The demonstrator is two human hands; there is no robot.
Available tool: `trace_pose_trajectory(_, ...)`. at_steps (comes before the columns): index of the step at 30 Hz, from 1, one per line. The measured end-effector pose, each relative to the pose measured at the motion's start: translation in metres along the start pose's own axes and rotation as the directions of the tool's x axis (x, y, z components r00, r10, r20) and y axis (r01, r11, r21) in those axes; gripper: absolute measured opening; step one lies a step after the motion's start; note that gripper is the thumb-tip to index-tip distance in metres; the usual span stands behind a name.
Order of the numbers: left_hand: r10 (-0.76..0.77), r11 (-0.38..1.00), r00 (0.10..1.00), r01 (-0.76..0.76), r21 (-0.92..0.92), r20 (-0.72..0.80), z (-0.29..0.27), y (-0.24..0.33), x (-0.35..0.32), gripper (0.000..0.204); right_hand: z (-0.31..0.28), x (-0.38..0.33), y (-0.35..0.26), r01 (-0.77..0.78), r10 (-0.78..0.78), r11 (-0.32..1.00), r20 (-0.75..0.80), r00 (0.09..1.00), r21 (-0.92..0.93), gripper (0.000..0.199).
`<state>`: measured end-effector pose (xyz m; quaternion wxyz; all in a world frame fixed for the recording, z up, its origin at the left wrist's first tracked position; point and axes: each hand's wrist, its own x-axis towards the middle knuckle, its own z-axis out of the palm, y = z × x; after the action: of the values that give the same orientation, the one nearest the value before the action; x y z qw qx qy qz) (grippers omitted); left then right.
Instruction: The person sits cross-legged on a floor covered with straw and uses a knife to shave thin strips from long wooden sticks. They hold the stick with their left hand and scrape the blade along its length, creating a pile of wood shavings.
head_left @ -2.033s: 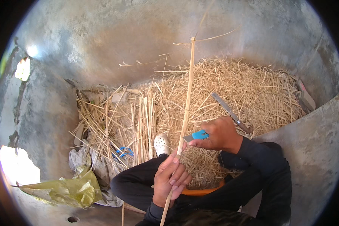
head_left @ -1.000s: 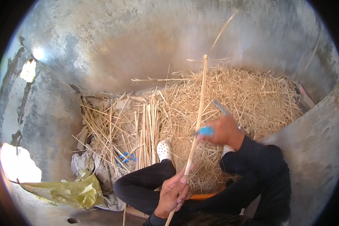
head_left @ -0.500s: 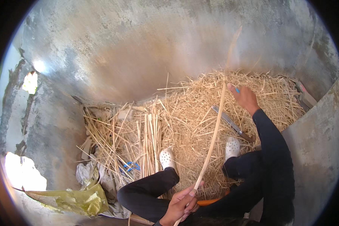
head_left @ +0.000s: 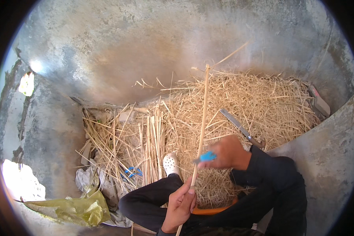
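A long, thin bamboo strip (head_left: 204,114) rises from my lap toward the far wall, with a thin sliver branching off near its far end. My left hand (head_left: 181,204) is closed round its lower part. Slightly blurred by motion, my right hand (head_left: 228,153) grips a small knife (head_left: 207,156) with a blue handle. The knife's short grey blade meets or nearly meets the strip a little above my left hand; exact contact cannot be made out. A long-bladed knife (head_left: 240,126) with a brown curved handle lies on the shavings beyond my right hand.
Pale shavings (head_left: 259,94) are heaped up to the concrete wall (head_left: 145,51). Split strips (head_left: 155,133) lie left of centre, near blue scissor-like handles (head_left: 133,172). A yellowish plastic sheet (head_left: 82,208) is at lower left. My left foot wears a white clog (head_left: 171,164).
My right hand has come down and left along the strip, bringing the blue-handled knife close to my left hand. The strip has swung left to stand more upright.
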<state>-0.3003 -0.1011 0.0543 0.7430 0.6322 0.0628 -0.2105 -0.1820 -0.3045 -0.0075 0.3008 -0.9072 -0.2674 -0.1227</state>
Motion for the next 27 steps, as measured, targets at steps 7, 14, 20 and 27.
trace_pose_trajectory(7,-0.031,0.999,1.0,0.03,0.043,0.004,0.001,0.006,-0.007,0.046,0.002,0.009,0.029,-0.137,0.136,0.991,-0.075,0.988,-0.008,0.075)
trace_pose_trajectory(14,-0.021,0.999,0.999,0.02,0.044,0.026,0.003,0.008,-0.005,0.044,-0.004,0.01,0.034,-0.112,0.111,0.994,-0.159,0.981,0.002,0.069)
trace_pose_trajectory(20,0.045,0.999,0.999,-0.045,0.026,0.009,-0.001,0.005,-0.007,0.044,0.007,-0.001,0.005,0.013,-0.011,1.0,-0.104,0.995,0.016,0.072)
trace_pose_trajectory(27,0.002,0.991,1.0,-0.003,0.137,0.012,0.005,0.001,-0.019,0.044,0.011,0.005,0.049,-0.219,0.216,0.976,-0.204,0.955,0.01,0.072)
